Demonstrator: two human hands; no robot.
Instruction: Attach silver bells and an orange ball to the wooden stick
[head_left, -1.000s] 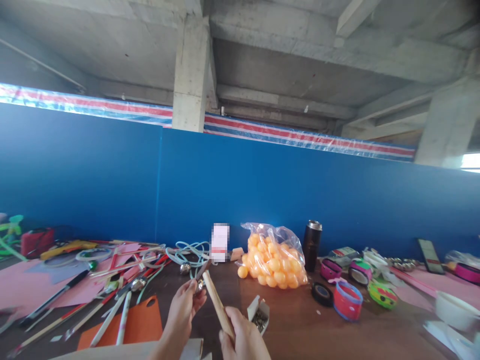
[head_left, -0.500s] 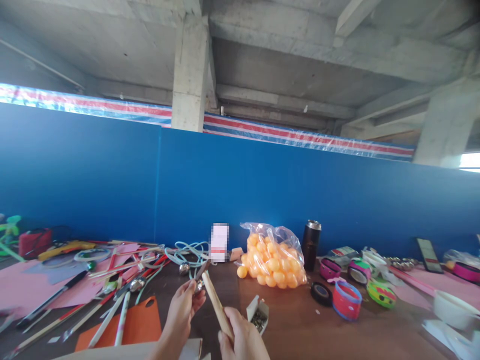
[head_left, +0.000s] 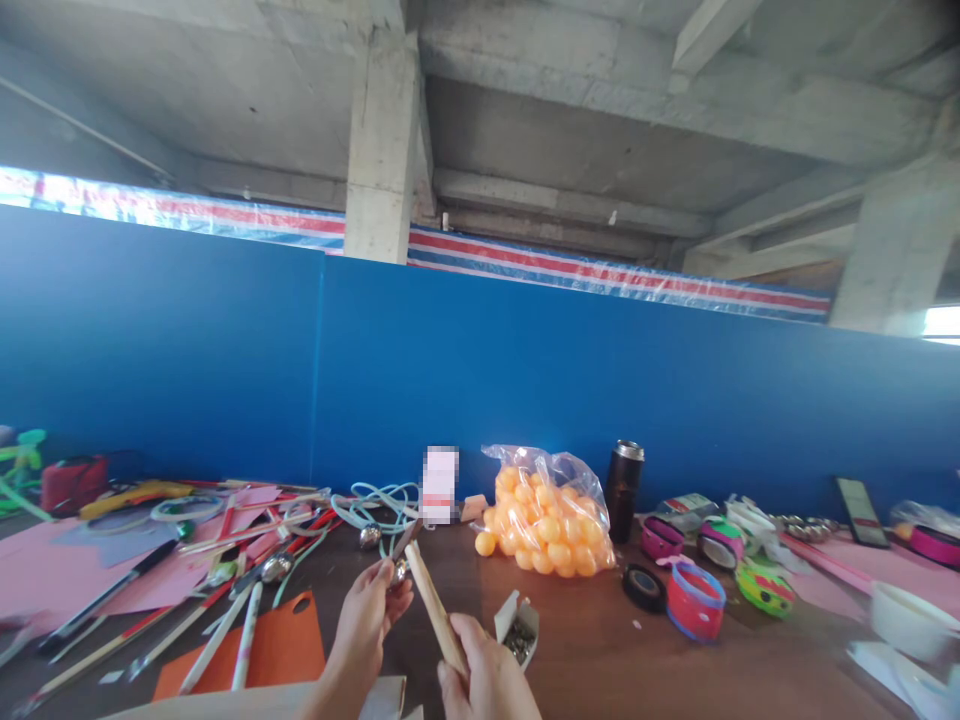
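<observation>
My left hand (head_left: 365, 617) is closed, with its thumb and fingers pinched at a shiny silver ball (head_left: 402, 571) that looks like a small bell. A narrow brown strip (head_left: 407, 537) shows just past those fingertips; whether it is held I cannot tell. Wrapped in my right hand (head_left: 486, 668) is a pale wooden stick (head_left: 433, 608), tilted up and left so its top end comes close to the silver ball. Right of the stick, an open small box (head_left: 517, 630) of little metal pieces stands on the brown table (head_left: 592, 650).
Behind the stick sit a clear bag of orange balls (head_left: 551, 525), a black flask (head_left: 624, 490) and a propped phone (head_left: 439, 485). Black tape (head_left: 643, 587) and colourful bands (head_left: 695, 600) lie rightward. Sticks, pink paper and an orange sheet (head_left: 281, 640) crowd the left. A blue partition (head_left: 525, 370) rises behind.
</observation>
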